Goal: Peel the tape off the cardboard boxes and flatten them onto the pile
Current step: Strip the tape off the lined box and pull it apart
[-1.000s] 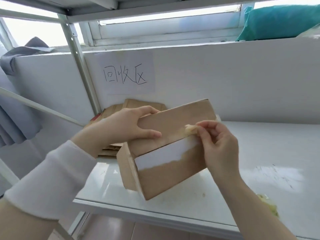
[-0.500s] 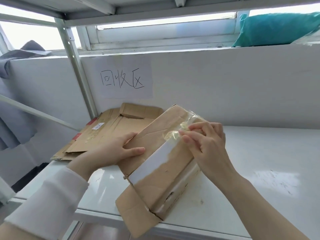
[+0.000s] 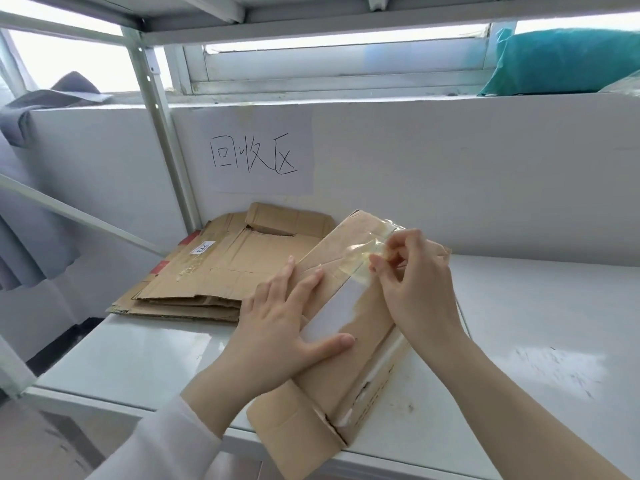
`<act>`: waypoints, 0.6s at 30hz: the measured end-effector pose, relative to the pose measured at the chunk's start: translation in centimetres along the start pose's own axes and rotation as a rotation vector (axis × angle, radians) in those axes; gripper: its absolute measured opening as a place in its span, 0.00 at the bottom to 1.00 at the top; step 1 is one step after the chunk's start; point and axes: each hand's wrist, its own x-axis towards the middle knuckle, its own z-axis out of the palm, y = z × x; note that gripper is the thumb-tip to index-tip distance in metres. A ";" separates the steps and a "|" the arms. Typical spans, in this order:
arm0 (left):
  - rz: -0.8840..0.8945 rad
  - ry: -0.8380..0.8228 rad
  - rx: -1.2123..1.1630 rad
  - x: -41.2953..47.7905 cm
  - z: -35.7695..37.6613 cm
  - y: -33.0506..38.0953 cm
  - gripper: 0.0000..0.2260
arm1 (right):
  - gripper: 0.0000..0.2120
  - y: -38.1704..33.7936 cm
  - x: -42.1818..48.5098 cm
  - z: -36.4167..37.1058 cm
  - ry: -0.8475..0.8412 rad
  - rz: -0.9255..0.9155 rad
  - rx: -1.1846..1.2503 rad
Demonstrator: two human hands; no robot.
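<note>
Pressing box (image 3: pixel 349 306) flat on counter (image 3: pixel 519 341), frame centre, with left hand (image 3: pixel 277 327), fingers (image 3: pixel 304 285) spread straight, likely bracing against pull. Pinching tape (image 3: pixel 360 258) at upper end with right hand (image 3: pixel 415 282). Pile (image 3: pixel 221 271) beside, left of centre.

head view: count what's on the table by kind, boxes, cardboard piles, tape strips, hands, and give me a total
box: 1
pile of flattened cardboard: 1
tape strip: 1
hands: 2 (left hand pressing flat on the box, right hand pinching the tape strip)
total: 5
</note>
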 end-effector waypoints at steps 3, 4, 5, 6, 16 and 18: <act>-0.013 -0.015 -0.019 0.5 0.3 -0.2 0.55 | 0.03 0.7 1.6 -0.7 0.081 0.033 0.001; -0.022 -0.022 -0.029 0.6 0.3 -0.3 0.55 | 0.03 0.9 2.4 -1.1 0.120 0.082 0.036; -0.029 -0.028 -0.043 0.6 0.4 -0.3 0.55 | 0.03 1.3 3.3 -1.5 0.147 0.116 0.060; -0.031 -0.033 -0.050 0.6 0.4 -0.4 0.55 | 0.03 1.7 3.9 -1.8 0.159 0.108 0.052; -0.062 -0.026 -0.069 0.6 0.8 -0.8 0.55 | 0.16 2.9 3.6 -3.4 -0.404 -0.257 -0.135; -0.062 -0.016 -0.062 0.6 0.8 -0.8 0.55 | 0.15 2.7 4.0 -3.6 -0.387 -0.169 -0.112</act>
